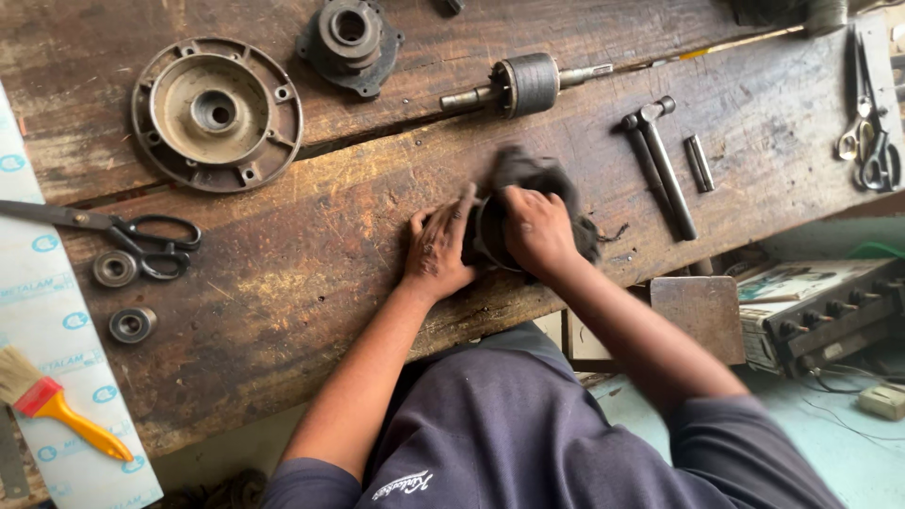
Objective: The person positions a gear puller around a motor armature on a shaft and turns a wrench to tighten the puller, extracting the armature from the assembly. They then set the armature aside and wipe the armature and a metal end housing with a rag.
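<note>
Left hand: the left hand [436,253] is lying just left of centre frame, its fingers [459,215] stretched out together and pressing flat against the side of the dark round metal motor part [490,231].
Right hand: the right hand [535,229] is curling over the top of the same part, its fingers [517,201] bent and pressing down a dark grey rag [537,174]; how tightly they are gripping cannot be told.
Motor part: it is sitting at centre frame on the worn brown wooden desk [311,283], near the desk's lower edge, between both hands and largely wrapped by the rag.
Upper left: a round grey metal end cover with bolt lugs [217,113] is lying flat, with a smaller dark flanged housing [350,42] just to its right.
Upper centre: a grey rotor on a steel shaft [524,85] is lying on its side above the hands, well apart from them.
Right of the hands: a dark T-shaped metal wrench [662,165] is lying beside a short metal bar [699,162].
Far right: silver scissors [869,132] are lying near the desk's edge.
Left: black-handled scissors [123,231] are touching a small steel bearing [115,269]; a second bearing [132,324] is lying below it.
Lower left: a paintbrush with a red ferrule and yellow handle [57,403] is resting on a white printed sheet [52,330].
</note>
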Available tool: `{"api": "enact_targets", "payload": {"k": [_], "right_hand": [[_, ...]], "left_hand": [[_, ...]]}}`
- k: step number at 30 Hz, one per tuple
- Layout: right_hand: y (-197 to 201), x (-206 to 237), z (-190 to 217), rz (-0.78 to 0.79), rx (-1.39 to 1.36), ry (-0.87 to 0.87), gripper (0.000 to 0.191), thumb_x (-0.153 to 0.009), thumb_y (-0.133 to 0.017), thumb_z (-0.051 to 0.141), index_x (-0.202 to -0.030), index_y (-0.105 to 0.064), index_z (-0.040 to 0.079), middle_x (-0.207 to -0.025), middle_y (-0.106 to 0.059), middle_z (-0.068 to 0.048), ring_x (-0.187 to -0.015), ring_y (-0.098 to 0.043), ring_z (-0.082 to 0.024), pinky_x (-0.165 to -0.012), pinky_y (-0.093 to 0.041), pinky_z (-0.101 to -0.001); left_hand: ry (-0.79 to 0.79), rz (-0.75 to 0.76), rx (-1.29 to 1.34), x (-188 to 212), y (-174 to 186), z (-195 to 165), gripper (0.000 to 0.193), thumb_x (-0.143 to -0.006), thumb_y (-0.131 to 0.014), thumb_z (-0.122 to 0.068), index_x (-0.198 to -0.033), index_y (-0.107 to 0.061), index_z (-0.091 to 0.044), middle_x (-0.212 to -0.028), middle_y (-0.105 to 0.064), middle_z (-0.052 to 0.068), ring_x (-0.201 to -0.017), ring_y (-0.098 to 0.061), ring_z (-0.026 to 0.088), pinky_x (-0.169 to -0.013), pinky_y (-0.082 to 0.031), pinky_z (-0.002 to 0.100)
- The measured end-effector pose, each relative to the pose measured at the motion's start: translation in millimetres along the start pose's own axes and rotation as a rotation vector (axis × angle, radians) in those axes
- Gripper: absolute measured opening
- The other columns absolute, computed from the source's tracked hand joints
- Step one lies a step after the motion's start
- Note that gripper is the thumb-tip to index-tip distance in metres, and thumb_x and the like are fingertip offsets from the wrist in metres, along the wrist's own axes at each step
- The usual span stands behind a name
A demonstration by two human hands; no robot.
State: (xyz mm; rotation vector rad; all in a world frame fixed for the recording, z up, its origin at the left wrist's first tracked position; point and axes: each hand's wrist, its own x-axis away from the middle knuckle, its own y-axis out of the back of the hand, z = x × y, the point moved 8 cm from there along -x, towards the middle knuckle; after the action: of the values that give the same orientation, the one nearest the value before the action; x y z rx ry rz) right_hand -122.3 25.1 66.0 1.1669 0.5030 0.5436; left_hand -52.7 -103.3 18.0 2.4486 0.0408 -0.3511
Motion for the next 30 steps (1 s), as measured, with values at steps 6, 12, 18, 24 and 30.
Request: {"api": "enact_targets", "payload": {"k": [6,12,18,24,30], "right_hand": [[-1,2,-30,-0.013,-0.175,-0.275,0.014,-0.096,-0.062,0.013,-0.109,-0.057,0.008,-0.086,-0.068,-0.022,-0.085,-0.065,-0.046,-0.072,-0.050,-0.0546],[0,-8,-16,0.061,-0.280,-0.175,0.021,-0.094,-0.063,0.015,-0.112,-0.057,0.009,-0.092,-0.070,-0.023,-0.089,-0.067,-0.046,-0.074,-0.053,-0.0527],[0,-9,-12,0.186,-0.303,-0.010,0.023,-0.094,-0.063,0.014,-0.116,-0.058,0.010,-0.096,-0.071,-0.019,-0.090,-0.068,-0.043,-0.074,-0.053,-0.0523],[-7,-18,8,0.192,-0.281,0.201,0.021,-0.091,-0.065,0.014,-0.110,-0.059,0.008,-0.092,-0.069,-0.017,-0.091,-0.066,-0.042,-0.079,-0.050,-0.0518],[-12,-21,22,0.293,-0.272,0.325,0.018,-0.088,-0.064,0.011,-0.105,-0.059,0.007,-0.092,-0.071,-0.014,-0.090,-0.067,-0.038,-0.078,-0.045,-0.0513]], "left_hand": [[-0.001,-0.068,-0.058,10,4,-15,0.129,-0.062,-0.091,-0.035,-0.162,-0.014,-0.008,-0.160,-0.038,0.022,-0.147,-0.040,0.036,-0.118,-0.026,0.056],[0.101,-0.142,-0.179,16,-6,-21,0.125,-0.069,-0.085,-0.019,-0.165,-0.004,-0.008,-0.165,-0.030,0.023,-0.151,-0.035,0.040,-0.125,-0.026,0.056],[0.125,0.173,-0.295,6,-18,21,0.142,-0.058,-0.088,-0.016,-0.161,0.009,-0.014,-0.168,-0.031,0.021,-0.148,-0.040,0.030,-0.117,-0.029,0.054],[0.149,0.182,-0.222,-5,-8,20,0.151,-0.049,-0.097,-0.038,-0.160,0.002,-0.013,-0.156,-0.043,0.018,-0.141,-0.042,0.033,-0.111,-0.028,0.058],[0.159,0.144,-0.195,-6,4,10,0.137,-0.052,-0.095,-0.048,-0.160,-0.017,-0.014,-0.146,-0.054,0.014,-0.139,-0.046,0.031,-0.112,-0.028,0.056]]}}
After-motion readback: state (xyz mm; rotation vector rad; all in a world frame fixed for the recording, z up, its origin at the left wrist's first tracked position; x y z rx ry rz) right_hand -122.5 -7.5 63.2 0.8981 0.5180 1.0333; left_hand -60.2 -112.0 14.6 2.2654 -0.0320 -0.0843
